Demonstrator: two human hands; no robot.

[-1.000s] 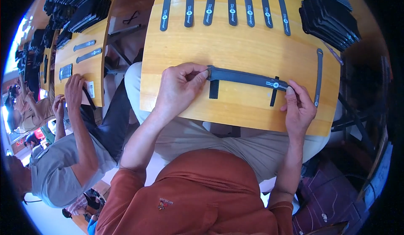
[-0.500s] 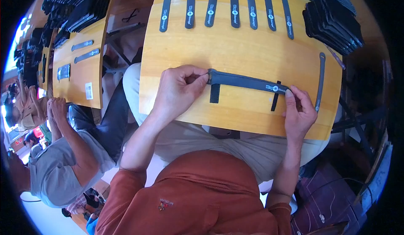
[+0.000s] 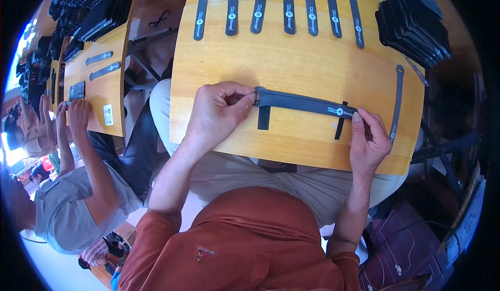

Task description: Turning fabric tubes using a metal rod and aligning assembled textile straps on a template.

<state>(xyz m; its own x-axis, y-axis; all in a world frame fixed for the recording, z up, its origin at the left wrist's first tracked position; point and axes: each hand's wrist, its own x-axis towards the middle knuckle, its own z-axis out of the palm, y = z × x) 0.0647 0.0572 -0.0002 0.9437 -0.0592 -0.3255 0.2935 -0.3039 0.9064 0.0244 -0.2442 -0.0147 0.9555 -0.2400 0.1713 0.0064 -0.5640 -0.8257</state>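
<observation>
A dark grey storage strap (image 3: pixel 299 102) with pale printing near its right end lies stretched across the near part of the table. My left hand (image 3: pixel 216 111) is closed, pinching the strap's left end, where a small ring or loop shows partly behind the fingertips. The right end is between the thumb and fingers of my right hand (image 3: pixel 369 140). Two short black strips stick out from under the strap: a wider strip (image 3: pixel 264 119) by my left hand and a narrower strip (image 3: pixel 340 128) by my right. Another grey strap (image 3: pixel 398 98) lies lengthwise to the right.
Several matching straps (image 3: pixel 259 7) lie in a row along the wooden table's (image 3: pixel 281 56) far side. Stacked black bundles (image 3: pixel 414 28) stand at the far right, beside a thin pen-like stick (image 3: pixel 419 75). On the left, a co-worker's hands (image 3: pixel 78 115) are at a second table (image 3: pixel 107 90).
The co-worker's hands have moved forward onto the small striped item on their table. My hands and the strap keep almost the same pose; the view has shifted slightly.
</observation>
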